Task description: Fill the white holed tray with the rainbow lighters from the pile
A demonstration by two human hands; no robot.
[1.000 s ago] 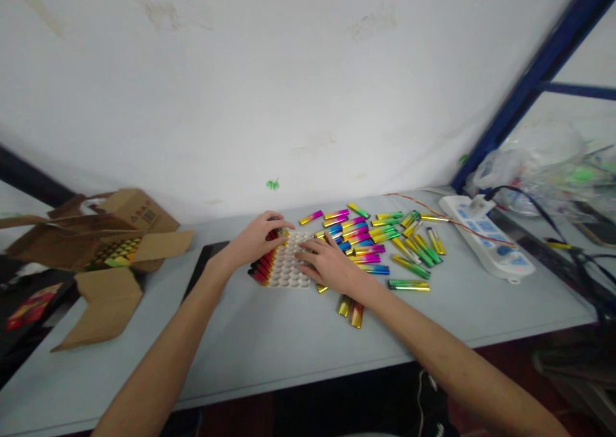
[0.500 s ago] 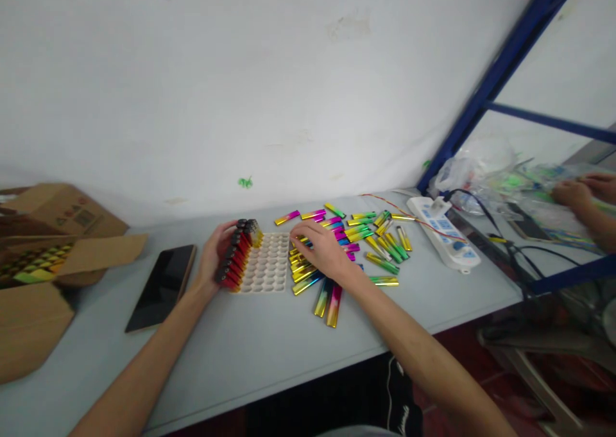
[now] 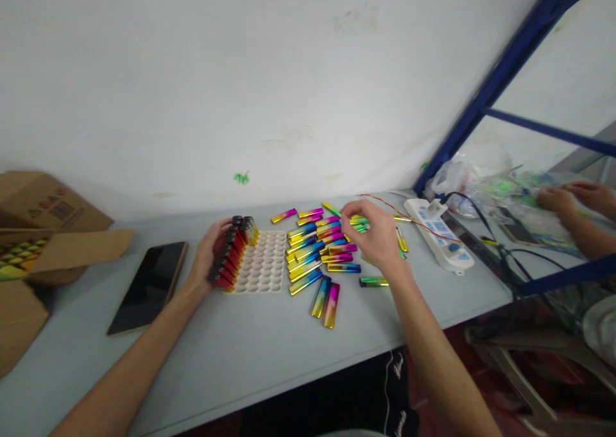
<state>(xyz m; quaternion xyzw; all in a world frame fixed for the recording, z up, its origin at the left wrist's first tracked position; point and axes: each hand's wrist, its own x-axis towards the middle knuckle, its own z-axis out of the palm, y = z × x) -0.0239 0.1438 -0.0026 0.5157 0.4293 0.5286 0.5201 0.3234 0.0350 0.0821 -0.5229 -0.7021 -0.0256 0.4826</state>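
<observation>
A white honeycomb tray lies on the grey table. A row of red lighters stands in the tray's left column. My left hand is wrapped round that row from the left side. Loose rainbow-coloured lighters lie in a heap just right of the tray, and two more lie nearer to me. My right hand hovers over the green and yellow lighters at the heap's far right, its fingers curled and pinching on one of them.
A black phone lies left of the tray. An open cardboard box with lighters stands at the far left. A white power strip with cables lies right of the heap. Another person's hands work behind a blue frame.
My right hand has moved right, from the heap beside the tray to the green lighters. The lighters by the tray now lie pushed together. My left hand stays on the red row.
</observation>
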